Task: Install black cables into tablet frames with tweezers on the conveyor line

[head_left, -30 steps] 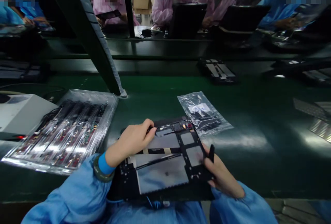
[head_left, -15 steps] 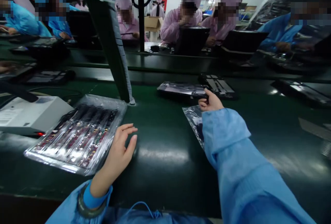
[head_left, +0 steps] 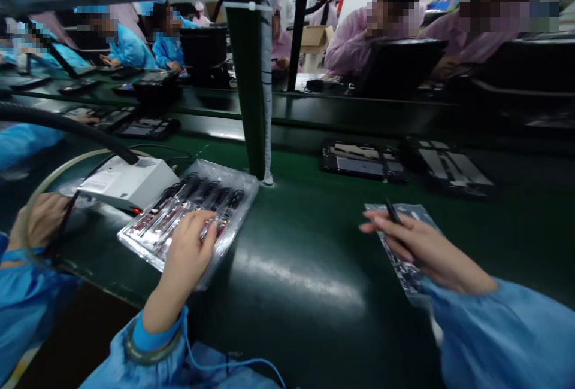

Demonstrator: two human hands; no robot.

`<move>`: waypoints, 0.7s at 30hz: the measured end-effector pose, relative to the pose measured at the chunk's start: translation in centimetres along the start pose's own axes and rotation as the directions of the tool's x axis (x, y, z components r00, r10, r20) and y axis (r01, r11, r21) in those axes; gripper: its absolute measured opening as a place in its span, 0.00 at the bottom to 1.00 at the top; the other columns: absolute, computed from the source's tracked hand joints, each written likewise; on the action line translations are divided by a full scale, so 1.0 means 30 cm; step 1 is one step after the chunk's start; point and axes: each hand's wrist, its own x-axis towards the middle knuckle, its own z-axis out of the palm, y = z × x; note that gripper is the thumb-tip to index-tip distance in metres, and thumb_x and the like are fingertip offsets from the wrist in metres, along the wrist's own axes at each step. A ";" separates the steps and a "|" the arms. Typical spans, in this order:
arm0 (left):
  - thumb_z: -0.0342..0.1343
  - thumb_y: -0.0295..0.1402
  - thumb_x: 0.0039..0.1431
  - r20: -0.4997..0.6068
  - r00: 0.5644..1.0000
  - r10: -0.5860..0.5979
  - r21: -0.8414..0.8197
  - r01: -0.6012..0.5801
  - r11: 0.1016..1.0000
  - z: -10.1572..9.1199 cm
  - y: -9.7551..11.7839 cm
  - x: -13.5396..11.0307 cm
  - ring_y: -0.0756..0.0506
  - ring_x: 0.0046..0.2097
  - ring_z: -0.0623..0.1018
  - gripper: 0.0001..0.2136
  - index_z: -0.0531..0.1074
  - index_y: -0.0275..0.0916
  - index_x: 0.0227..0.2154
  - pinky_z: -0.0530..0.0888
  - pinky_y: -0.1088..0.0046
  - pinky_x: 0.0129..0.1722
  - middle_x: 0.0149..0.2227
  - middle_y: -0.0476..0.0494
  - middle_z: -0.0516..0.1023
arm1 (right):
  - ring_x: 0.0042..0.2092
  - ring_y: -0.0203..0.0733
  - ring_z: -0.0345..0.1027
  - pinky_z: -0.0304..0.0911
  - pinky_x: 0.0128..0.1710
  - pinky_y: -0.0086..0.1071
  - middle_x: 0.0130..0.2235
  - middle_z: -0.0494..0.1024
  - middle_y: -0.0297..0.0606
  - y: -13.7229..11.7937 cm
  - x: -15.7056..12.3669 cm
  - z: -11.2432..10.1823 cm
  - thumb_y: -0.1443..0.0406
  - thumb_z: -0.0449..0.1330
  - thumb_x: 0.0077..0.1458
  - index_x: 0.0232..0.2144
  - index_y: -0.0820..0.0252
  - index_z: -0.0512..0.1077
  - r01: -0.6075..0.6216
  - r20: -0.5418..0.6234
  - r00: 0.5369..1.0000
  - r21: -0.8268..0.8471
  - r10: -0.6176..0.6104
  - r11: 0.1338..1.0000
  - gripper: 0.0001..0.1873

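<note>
My left hand (head_left: pixel 191 242) hovers at the near right part of a clear plastic tray (head_left: pixel 240 194); its fingers are loosely bent with the thumb apart, and no held thing shows. Rows of small circuit boards with black leads (head_left: pixel 197 188) fill the tray. In my right hand (head_left: pixel 420 251), a slim black pen-like tool (head_left: pixel 392 212) is held between the fingers; its exact kind is unclear. Beneath that hand lies a clear plastic bag (head_left: pixel 406 275) with small dark parts, partly hidden. Beyond it, a flat black device with pale panels (head_left: pixel 363 161) rests on the bench.
A second flat device (head_left: pixel 451 164) lies to the right. A green post (head_left: pixel 247 78) rises from the bench behind the tray. On the left stand a white box (head_left: pixel 130 182) with a black hose and a co-worker's hand (head_left: pixel 42 218). Other people sit across the line.
My right hand has let go of the flat device, which now lies flat, and has drawn back over the bag. My left hand has moved over the tray. The view has turned left.
</note>
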 end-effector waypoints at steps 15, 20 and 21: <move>0.47 0.43 0.61 0.007 0.957 -0.289 0.328 0.271 0.905 -0.026 -0.234 0.100 0.34 0.53 0.68 0.24 0.65 0.29 0.53 0.64 0.57 0.55 0.47 0.30 0.69 | 0.35 0.44 0.70 0.62 0.34 0.32 0.29 0.77 0.40 0.328 -0.130 0.173 0.38 0.55 0.47 0.51 0.66 0.69 0.033 0.171 0.984 -0.412 0.041 0.911 0.42; 0.48 0.38 0.59 -0.001 0.922 -0.387 0.431 0.349 0.832 -0.028 -0.338 0.149 0.31 0.47 0.71 0.21 0.70 0.27 0.49 0.67 0.54 0.50 0.43 0.27 0.73 | 0.37 0.46 0.69 0.62 0.40 0.34 0.31 0.77 0.41 0.336 -0.133 0.182 0.36 0.50 0.46 0.51 0.65 0.69 0.007 0.090 0.995 -0.457 0.038 0.890 0.44; 0.48 0.37 0.59 -0.006 0.922 -0.388 0.419 0.355 0.836 -0.029 -0.346 0.149 0.31 0.47 0.72 0.20 0.72 0.28 0.47 0.67 0.54 0.50 0.42 0.27 0.73 | 0.38 0.46 0.69 0.61 0.41 0.34 0.32 0.77 0.41 0.342 -0.133 0.179 0.36 0.50 0.46 0.51 0.64 0.69 0.007 0.074 0.997 -0.459 0.030 0.889 0.44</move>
